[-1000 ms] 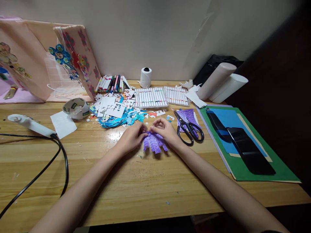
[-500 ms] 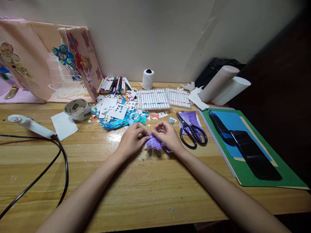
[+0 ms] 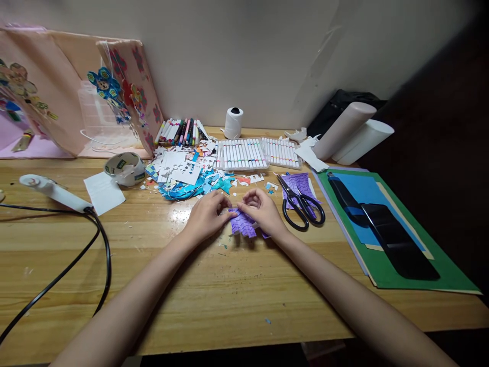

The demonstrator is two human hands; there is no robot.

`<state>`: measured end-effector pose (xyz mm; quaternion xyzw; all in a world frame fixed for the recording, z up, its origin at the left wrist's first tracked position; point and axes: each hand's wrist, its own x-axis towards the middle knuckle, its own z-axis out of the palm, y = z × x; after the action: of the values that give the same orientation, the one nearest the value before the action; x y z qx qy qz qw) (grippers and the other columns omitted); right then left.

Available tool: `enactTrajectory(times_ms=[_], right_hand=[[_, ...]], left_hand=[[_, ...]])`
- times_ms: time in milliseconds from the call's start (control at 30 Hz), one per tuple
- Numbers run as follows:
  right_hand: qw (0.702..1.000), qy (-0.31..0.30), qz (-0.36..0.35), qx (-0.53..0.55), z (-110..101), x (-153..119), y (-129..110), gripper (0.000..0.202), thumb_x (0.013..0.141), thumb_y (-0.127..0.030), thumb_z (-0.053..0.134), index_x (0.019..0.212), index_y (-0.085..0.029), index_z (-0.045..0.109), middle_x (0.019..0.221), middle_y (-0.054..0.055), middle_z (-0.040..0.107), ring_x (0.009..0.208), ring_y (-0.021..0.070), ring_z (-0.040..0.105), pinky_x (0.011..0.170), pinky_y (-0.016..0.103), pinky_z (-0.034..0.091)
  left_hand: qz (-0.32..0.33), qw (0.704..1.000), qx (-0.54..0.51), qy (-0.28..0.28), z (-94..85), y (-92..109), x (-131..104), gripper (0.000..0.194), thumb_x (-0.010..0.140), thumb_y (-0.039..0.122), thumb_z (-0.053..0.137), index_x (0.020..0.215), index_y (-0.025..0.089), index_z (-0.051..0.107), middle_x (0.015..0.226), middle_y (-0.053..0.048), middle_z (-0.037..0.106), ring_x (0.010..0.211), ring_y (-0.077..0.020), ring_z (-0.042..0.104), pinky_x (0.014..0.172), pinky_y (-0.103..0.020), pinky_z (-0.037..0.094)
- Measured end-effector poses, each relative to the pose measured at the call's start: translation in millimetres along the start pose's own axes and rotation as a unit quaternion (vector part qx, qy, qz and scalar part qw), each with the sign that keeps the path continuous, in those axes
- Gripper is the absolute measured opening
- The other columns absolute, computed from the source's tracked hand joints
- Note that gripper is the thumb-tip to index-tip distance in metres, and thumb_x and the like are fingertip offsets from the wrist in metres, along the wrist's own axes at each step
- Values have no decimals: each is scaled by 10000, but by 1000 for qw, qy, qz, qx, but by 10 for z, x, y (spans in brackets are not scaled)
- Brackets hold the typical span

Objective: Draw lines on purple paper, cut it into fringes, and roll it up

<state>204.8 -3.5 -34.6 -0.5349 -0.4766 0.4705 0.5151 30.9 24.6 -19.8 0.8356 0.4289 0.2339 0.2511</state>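
Observation:
A small piece of purple paper with dark wavy lines and a notched lower edge is held between my two hands, just over the table. My left hand pinches its upper left edge between thumb and fingers. From the other side my right hand grips its upper right part, thumb and forefinger closed on it. Another bit of purple shows under the right palm, partly hidden. Right of that hand, black-handled scissors lie over a larger purple sheet.
Paper scraps, marker sets and a thread spool lie beyond my hands. At left are a tape roll, a white corded tool and a pink box. Green sheets bear a black object at right.
The whole view has shifted slightly. Both hands keep their pinch on the purple paper, which now shows a little more of its face.

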Motion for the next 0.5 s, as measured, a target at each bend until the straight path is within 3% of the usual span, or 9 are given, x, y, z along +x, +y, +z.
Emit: enactTrajectory(times_ms=[267,500], right_hand=[[1000,-6,19,21,-11,-67,-21,339,633,-326,748,805,-208,481,779,3,550,747,155,581,759,354,510],[999,-2,-1,41,-30,-77,-80,366,656,-390,744,834,-221,472,786,4,540,750,166,594,771,369,523]], left_hand=[[-20,999,-16,-40,-58,-10,12,200,752,353,712,763,182,610,775,-21,579,699,-160,498,632,-281,357],[-30,995,-42,-84,-98,-42,31,257,840,400,581,688,194,598,734,-32,597,724,-180,509,656,-308,357]])
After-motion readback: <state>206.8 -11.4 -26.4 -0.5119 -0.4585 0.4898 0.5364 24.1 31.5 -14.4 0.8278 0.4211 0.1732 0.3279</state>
